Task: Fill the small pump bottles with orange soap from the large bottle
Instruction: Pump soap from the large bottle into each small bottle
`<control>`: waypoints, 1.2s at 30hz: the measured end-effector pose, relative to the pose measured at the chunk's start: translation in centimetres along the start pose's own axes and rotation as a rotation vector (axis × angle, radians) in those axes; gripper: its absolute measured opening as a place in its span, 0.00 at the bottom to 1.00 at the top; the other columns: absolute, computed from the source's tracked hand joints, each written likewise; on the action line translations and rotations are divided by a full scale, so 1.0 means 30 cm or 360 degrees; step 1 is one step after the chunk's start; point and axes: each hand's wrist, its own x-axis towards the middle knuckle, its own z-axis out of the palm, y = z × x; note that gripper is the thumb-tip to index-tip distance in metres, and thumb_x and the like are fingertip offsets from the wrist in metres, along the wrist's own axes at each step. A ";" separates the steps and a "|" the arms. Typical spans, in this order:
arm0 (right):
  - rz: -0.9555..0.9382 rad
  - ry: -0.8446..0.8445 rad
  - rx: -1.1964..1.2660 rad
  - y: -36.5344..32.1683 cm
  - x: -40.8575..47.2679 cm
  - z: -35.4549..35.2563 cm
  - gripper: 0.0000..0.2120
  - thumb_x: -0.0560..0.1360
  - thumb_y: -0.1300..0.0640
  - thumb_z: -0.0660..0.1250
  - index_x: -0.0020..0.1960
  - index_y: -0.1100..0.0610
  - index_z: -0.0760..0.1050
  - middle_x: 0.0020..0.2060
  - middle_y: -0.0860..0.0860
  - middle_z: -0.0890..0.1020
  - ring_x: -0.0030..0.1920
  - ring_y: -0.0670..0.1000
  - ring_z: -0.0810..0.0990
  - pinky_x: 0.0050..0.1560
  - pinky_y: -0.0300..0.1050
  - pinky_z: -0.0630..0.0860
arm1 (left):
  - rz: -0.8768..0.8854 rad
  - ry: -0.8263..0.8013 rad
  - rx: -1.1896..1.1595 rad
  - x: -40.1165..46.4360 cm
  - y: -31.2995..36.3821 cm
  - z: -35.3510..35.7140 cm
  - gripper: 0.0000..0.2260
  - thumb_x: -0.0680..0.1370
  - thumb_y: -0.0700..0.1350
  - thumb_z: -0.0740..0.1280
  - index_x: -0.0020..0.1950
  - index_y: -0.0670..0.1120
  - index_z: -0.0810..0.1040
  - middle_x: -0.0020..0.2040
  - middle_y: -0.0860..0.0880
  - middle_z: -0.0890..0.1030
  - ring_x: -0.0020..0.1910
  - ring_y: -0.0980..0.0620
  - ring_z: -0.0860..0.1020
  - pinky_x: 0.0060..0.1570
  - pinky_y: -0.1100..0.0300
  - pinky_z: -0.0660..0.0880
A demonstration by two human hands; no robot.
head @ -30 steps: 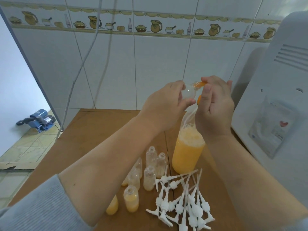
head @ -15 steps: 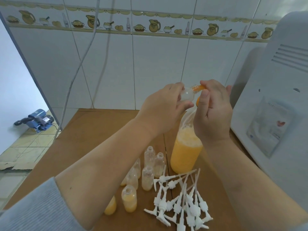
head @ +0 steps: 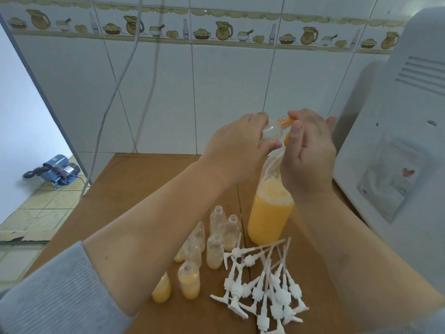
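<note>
Orange soap with a paler foamy top is seen in the clear large bottle (head: 271,213). The small pump bottles (head: 214,251) are clear, some tinted yellow-orange at the bottom. The pump heads (head: 265,288) are white. The surface (head: 134,184) is plain brown. The wall tiles (head: 228,92) are white, crossed by a border (head: 216,32) patterned with ochre jugs and bowls. A grey ribbed sleeve (head: 55,300) is shown, and a blue machine (head: 57,169) on pale green floor tiles (head: 41,208).

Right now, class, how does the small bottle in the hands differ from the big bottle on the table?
The small bottle is held raised and tipped sideways by both hands; the big bottle stands upright on the table. The small bottle looks nearly empty; the big bottle is largely full of orange soap. Both are clear.
</note>
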 end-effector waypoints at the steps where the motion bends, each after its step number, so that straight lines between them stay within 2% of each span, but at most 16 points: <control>1: 0.0009 -0.0032 0.0005 -0.001 -0.003 0.005 0.21 0.81 0.54 0.48 0.57 0.63 0.76 0.53 0.55 0.80 0.60 0.52 0.76 0.75 0.48 0.50 | -0.0016 -0.0009 -0.0007 0.000 -0.004 -0.001 0.16 0.79 0.57 0.61 0.60 0.48 0.70 0.50 0.53 0.75 0.45 0.54 0.74 0.44 0.60 0.71; 4: -0.0011 -0.0130 -0.0031 -0.008 -0.009 0.001 0.23 0.81 0.51 0.47 0.61 0.62 0.75 0.56 0.55 0.79 0.63 0.52 0.73 0.75 0.49 0.49 | -0.0019 -0.0033 0.0026 0.001 -0.015 -0.012 0.17 0.79 0.57 0.61 0.61 0.47 0.70 0.51 0.53 0.75 0.45 0.53 0.74 0.45 0.59 0.72; 9: -0.0028 -0.0269 -0.0110 -0.018 0.044 -0.038 0.27 0.80 0.46 0.43 0.64 0.59 0.72 0.61 0.53 0.76 0.67 0.50 0.68 0.74 0.44 0.42 | -0.0143 -0.0105 -0.0071 0.016 -0.015 -0.055 0.19 0.78 0.57 0.63 0.64 0.48 0.69 0.52 0.54 0.75 0.44 0.56 0.74 0.41 0.62 0.68; 14: -0.0104 -0.0570 -0.0245 -0.010 0.092 -0.066 0.28 0.81 0.43 0.44 0.69 0.58 0.68 0.68 0.54 0.71 0.74 0.53 0.58 0.74 0.47 0.41 | -0.0473 -0.0020 -0.0530 -0.045 -0.099 -0.118 0.14 0.76 0.56 0.66 0.58 0.51 0.70 0.48 0.59 0.75 0.42 0.63 0.73 0.38 0.67 0.67; 16: -0.0165 -0.0697 -0.0279 0.004 0.099 -0.084 0.29 0.80 0.41 0.44 0.71 0.59 0.65 0.70 0.55 0.69 0.75 0.54 0.57 0.74 0.47 0.43 | -0.0641 0.0094 -0.0623 -0.113 -0.167 -0.142 0.14 0.75 0.55 0.68 0.57 0.51 0.72 0.46 0.59 0.75 0.43 0.63 0.74 0.42 0.67 0.69; 19: -0.0245 -0.0820 -0.0353 0.017 0.105 -0.099 0.33 0.78 0.38 0.43 0.73 0.58 0.61 0.72 0.55 0.65 0.76 0.53 0.54 0.74 0.47 0.43 | -0.0906 0.0166 -0.0600 -0.237 -0.282 -0.152 0.13 0.74 0.54 0.69 0.54 0.50 0.73 0.47 0.58 0.77 0.46 0.58 0.76 0.47 0.62 0.71; 21: -0.0295 -0.0843 -0.0389 0.018 0.104 -0.103 0.34 0.78 0.37 0.44 0.74 0.59 0.59 0.72 0.56 0.65 0.76 0.54 0.54 0.74 0.48 0.44 | -0.1060 0.0134 -0.0486 -0.314 -0.348 -0.135 0.12 0.74 0.54 0.70 0.52 0.50 0.73 0.46 0.57 0.76 0.45 0.57 0.75 0.42 0.63 0.68; 24: -0.0340 -0.0853 -0.0413 0.021 0.102 -0.110 0.33 0.79 0.38 0.46 0.74 0.59 0.58 0.72 0.57 0.64 0.75 0.55 0.54 0.74 0.49 0.45 | -0.1217 -0.0023 -0.0311 -0.395 -0.413 -0.093 0.16 0.73 0.53 0.71 0.55 0.49 0.73 0.48 0.55 0.77 0.45 0.57 0.74 0.38 0.66 0.66; 27: -0.0340 -0.0852 -0.0410 0.025 0.101 -0.115 0.33 0.79 0.38 0.46 0.74 0.59 0.58 0.72 0.58 0.64 0.75 0.55 0.54 0.74 0.50 0.45 | -0.1285 -0.0235 -0.0159 -0.433 -0.450 -0.045 0.19 0.71 0.52 0.74 0.56 0.48 0.72 0.49 0.52 0.77 0.48 0.52 0.76 0.42 0.61 0.69; 29: -0.0340 -0.0849 -0.0404 0.024 0.101 -0.116 0.33 0.78 0.38 0.46 0.74 0.59 0.58 0.72 0.58 0.64 0.75 0.55 0.54 0.74 0.49 0.45 | -0.1282 -0.0367 -0.0077 -0.441 -0.458 -0.019 0.17 0.70 0.50 0.75 0.53 0.48 0.72 0.46 0.53 0.77 0.43 0.55 0.76 0.38 0.62 0.70; 31: -0.0329 -0.0854 -0.0397 0.021 0.101 -0.116 0.33 0.78 0.37 0.46 0.74 0.59 0.58 0.72 0.57 0.64 0.75 0.55 0.54 0.74 0.48 0.44 | -0.1266 -0.0521 0.0026 -0.437 -0.460 0.000 0.18 0.70 0.47 0.75 0.54 0.48 0.72 0.44 0.54 0.76 0.41 0.56 0.75 0.37 0.62 0.71; 34: -0.0310 -0.0847 -0.0378 0.015 0.098 -0.119 0.33 0.78 0.38 0.46 0.74 0.59 0.59 0.72 0.57 0.64 0.75 0.54 0.54 0.74 0.51 0.47 | -0.1207 -0.0798 0.0273 -0.422 -0.465 0.024 0.20 0.69 0.45 0.75 0.58 0.49 0.73 0.49 0.51 0.76 0.47 0.50 0.77 0.43 0.59 0.76; 36: -0.0286 -0.0831 -0.0356 0.012 0.094 -0.122 0.31 0.79 0.39 0.48 0.74 0.59 0.59 0.72 0.57 0.64 0.75 0.54 0.54 0.75 0.53 0.49 | -0.1182 -0.0949 0.0363 -0.419 -0.468 0.039 0.20 0.70 0.42 0.75 0.58 0.50 0.73 0.50 0.51 0.75 0.47 0.50 0.77 0.42 0.59 0.75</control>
